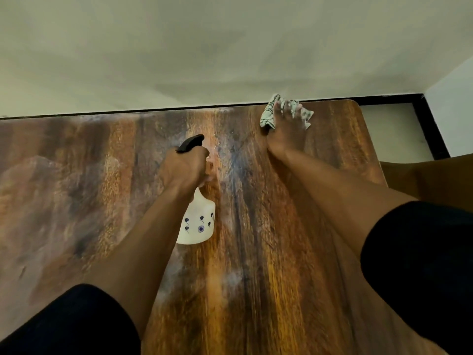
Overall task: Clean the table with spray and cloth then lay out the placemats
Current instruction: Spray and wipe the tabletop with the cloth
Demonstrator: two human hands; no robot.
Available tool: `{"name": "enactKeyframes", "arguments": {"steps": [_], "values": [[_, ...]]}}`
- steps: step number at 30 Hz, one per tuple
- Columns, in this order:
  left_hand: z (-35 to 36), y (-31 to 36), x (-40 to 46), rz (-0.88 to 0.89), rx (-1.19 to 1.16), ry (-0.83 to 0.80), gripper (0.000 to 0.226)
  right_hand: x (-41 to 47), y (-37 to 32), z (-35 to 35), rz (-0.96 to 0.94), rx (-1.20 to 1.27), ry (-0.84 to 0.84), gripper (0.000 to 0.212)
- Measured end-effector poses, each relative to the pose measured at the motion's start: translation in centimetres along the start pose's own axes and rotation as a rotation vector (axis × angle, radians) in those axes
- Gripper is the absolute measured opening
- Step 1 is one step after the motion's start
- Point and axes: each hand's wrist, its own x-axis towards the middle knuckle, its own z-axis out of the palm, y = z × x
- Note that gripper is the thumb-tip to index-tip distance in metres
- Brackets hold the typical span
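1. While the right hand [286,131] lies flat with fingers spread on the cloth [268,115], it presses that cloth against the table [76,188] at the far right corner, beside the wall [204,47].
2. Left hand [183,166] grips the neck of the spray bottle [197,221], fingers curled around it under the black nozzle.
3. Bottle hangs tilted above mid-table, well apart from the cloth.
4. Both forearms emerge from dark sleeves [422,265].
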Motion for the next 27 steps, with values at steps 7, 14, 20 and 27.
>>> {"name": "enactKeyframes", "arguments": {"steps": [7,14,20,27], "values": [[-2.3,0.4,1.3,-0.03,-0.03,0.121,0.01,-2.7,-9.7,3.4,-0.394,-0.083,-0.077,0.078],[-4.4,0.4,3.3,-0.069,-0.006,0.15,0.022,-3.1,-12.5,4.5,-0.719,-0.13,-0.209,0.073],[-5.0,1.0,2.8,0.013,-0.063,0.094,0.053,1.4,-5.5,1.7,-0.296,-0.055,0.001,0.071],[-5.8,0.3,2.6,0.03,-0.042,0.046,0.055,2.6,-5.2,2.0,-0.063,-0.066,0.023,0.073]]}}
